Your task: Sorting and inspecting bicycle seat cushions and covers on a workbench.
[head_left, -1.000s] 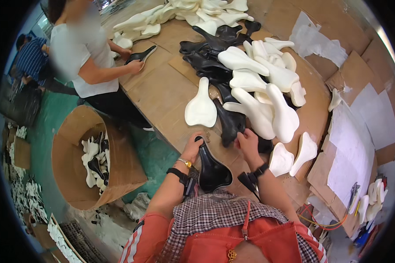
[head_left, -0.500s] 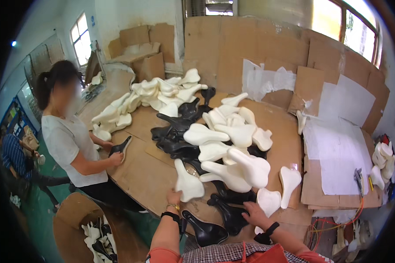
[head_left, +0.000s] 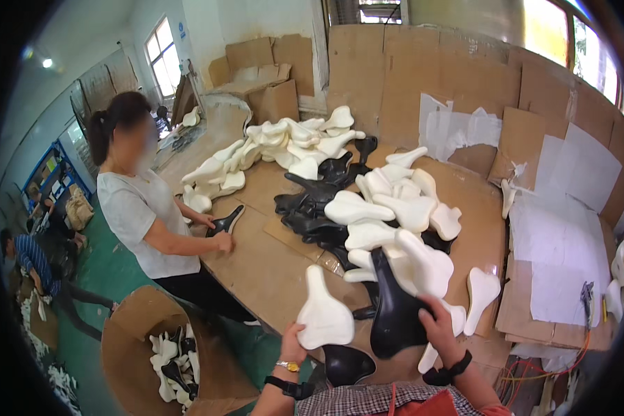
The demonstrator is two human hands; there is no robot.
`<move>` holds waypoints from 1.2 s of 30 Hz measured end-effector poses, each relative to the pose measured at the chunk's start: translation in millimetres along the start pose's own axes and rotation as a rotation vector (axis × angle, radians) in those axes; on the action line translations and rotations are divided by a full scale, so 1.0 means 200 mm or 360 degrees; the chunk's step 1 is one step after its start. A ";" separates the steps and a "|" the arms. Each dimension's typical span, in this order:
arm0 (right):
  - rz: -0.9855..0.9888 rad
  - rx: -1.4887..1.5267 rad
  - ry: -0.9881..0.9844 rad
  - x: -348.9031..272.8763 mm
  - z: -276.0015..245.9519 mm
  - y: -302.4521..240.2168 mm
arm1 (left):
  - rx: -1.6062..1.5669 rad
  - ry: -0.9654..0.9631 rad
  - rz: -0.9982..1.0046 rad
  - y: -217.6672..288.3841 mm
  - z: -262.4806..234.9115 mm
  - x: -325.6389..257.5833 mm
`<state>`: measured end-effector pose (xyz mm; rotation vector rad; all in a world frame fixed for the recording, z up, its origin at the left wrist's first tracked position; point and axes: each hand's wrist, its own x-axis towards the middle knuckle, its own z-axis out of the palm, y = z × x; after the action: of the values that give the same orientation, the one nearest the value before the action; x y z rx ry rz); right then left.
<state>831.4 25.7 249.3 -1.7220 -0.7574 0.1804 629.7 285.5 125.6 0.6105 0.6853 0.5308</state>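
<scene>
My left hand [head_left: 294, 341] grips the wide end of a white foam bicycle saddle pad [head_left: 324, 315], its narrow nose pointing away from me. In my right hand [head_left: 439, 323] is a black bicycle saddle cover [head_left: 394, 312], grasped at its right edge and raised, nose up. The two pieces are side by side above the table's near edge, a small gap between them. Below them lies another black saddle cover [head_left: 349, 365]. Just beyond my hands is a pile of white saddle pads [head_left: 402, 208], with black saddle covers [head_left: 310, 197] heaped along its left side.
Across the cardboard-covered table [head_left: 256, 277], at left, a person [head_left: 149, 208] holds a black saddle [head_left: 225, 222]. A cardboard bin [head_left: 128, 333] of mixed saddles stands on the floor. More white pads [head_left: 284, 139] lie at the back. Cables [head_left: 582, 347] hang at right.
My right hand has picked up a black saddle cover and raised it. My left hand has lifted the white pad nearer to me. The view has turned slightly left.
</scene>
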 end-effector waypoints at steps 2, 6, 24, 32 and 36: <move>0.0156 0.0367 0.0062 0.04 0.05 -0.01 | 0.0028 -0.0102 -0.0022 -0.05 0.17 -0.09; 0.0065 0.0647 0.0240 0.01 0.24 0.01 | -0.0006 -0.0399 0.0013 -0.14 0.46 -0.21; -0.0202 0.0233 -0.0027 0.00 0.39 0.09 | -0.0156 -0.0442 -0.0130 -0.04 0.51 -0.25; -0.0275 -0.0013 0.0207 -0.09 0.43 0.06 | -0.0014 -0.0289 0.0106 -0.10 0.50 -0.28; -0.0262 0.0034 0.0246 -0.07 0.40 0.03 | -0.0095 -0.0300 0.0120 -0.11 0.54 -0.27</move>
<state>782.4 82.8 216.0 -1.6244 -0.7755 -0.0568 676.4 200.5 200.0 0.6232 0.4682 0.5540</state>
